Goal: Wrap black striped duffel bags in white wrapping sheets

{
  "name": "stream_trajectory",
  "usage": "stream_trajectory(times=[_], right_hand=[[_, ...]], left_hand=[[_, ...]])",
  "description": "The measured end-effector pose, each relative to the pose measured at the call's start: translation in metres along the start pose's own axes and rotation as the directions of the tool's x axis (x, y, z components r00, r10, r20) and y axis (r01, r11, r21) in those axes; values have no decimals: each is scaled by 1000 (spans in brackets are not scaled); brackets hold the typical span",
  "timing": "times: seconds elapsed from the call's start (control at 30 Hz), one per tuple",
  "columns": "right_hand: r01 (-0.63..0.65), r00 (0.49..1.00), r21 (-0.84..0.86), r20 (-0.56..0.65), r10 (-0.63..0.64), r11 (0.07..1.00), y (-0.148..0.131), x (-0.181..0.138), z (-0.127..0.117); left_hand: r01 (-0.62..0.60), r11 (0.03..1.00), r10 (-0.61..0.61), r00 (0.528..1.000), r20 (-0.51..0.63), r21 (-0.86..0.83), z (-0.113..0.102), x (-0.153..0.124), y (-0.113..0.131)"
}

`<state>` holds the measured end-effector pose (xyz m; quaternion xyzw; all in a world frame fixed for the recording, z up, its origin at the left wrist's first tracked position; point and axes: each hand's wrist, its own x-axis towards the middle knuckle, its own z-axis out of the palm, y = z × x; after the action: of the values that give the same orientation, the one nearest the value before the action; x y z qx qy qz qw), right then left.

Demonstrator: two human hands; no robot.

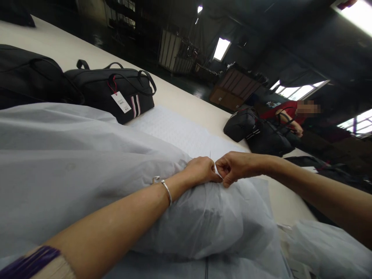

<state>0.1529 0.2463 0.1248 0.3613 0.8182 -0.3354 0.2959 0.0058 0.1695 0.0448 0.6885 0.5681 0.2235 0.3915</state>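
Observation:
A large, thin, whitish bag (203, 224) bulges over the table in front of me, creased and puffed up; whatever fills it is hidden. My left hand (202, 170), with a silver bracelet at the wrist, is closed in a pinch on gathered material at the bag's upper edge. Right beside it, my right hand (234, 166) is curled closed, thumb against the fingers and low over the bag. What its fingertips hold is too small to make out. The two hands nearly touch.
Beyond the bag, a black handbag (128, 89) with a white tag and striped band stands on the pale table (186, 100); another black bag (29, 73) is left of it. At right, a person in red (281, 112) handles black bags (267, 139). More whitish wrapping (328, 244) lies lower right.

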Motion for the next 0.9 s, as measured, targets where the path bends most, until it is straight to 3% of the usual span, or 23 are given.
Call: stream_trajectory(times=[0.17, 0.37, 0.47, 0.63, 0.77, 0.83, 0.9], right_hand=[[-41, 999, -3, 35, 41, 999, 18, 19, 0], [21, 998, -71, 53, -17, 997, 36, 36, -6], [50, 998, -26, 46, -49, 998, 53, 47, -2], [68, 993, -40, -95, -71, 997, 82, 68, 14], [133, 987, 212, -114, -111, 968, 113, 66, 22], [168, 969, 345, -232, -89, 923, 125, 49, 19], [221, 899, 390, -437, -31, 894, 127, 24, 14]], left_hand=[[25, 999, -25, 1000, -5, -31, 3, 4, -2], [-25, 1000, 25, 999, -32, -7, 6, 7, -4], [-48, 999, 47, 998, -35, -9, 7, 7, -6], [-38, 999, 37, 999, -30, -9, 11, 10, -13], [-36, 999, 35, 999, -29, -30, 13, 12, -16], [-30, 998, 29, 999, -32, -49, 13, 12, -17], [-24, 998, 22, 999, -31, -57, 13, 11, -17]])
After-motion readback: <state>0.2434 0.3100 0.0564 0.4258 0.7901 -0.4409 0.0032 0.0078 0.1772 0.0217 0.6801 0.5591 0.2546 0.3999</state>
